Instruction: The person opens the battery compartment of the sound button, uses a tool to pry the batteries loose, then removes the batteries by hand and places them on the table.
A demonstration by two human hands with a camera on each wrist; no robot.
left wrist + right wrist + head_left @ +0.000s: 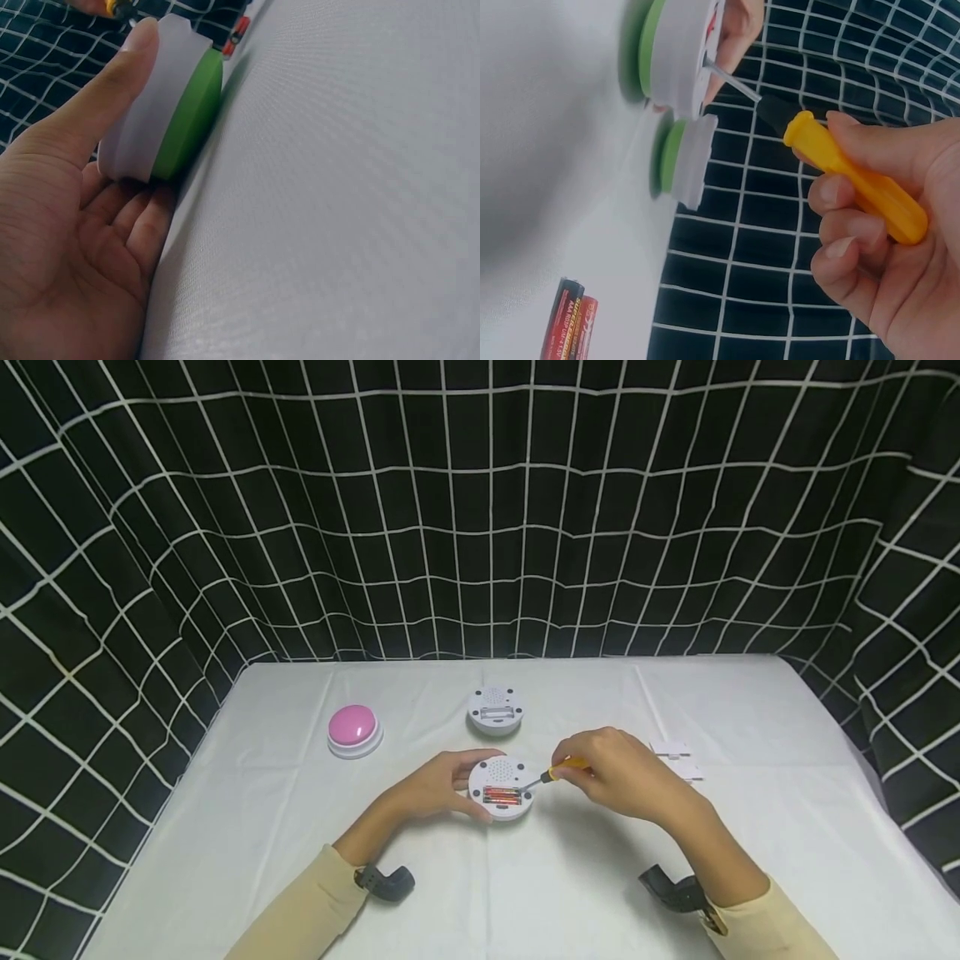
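Observation:
A round push button (495, 771) lies upside down on the white table, its battery compartment facing up with red batteries (501, 797) inside. My left hand (435, 789) grips it from the left, thumb on the near edge and fingers round the far side. The left wrist view shows its green dome (191, 112) against the cloth. My right hand (618, 770) holds a screwdriver (874, 184) by its yellow handle. The screwdriver's metal shaft (733, 79) slants down to the button's underside, its tip at the right end of the batteries.
Behind lies a second upturned button (495, 710) with a bare battery slot. A pink-topped button (352, 727) stands upright at the left. White flat pieces (684, 768) lie beyond my right wrist. Loose AAA batteries (568, 322) rest on the cloth in the right wrist view.

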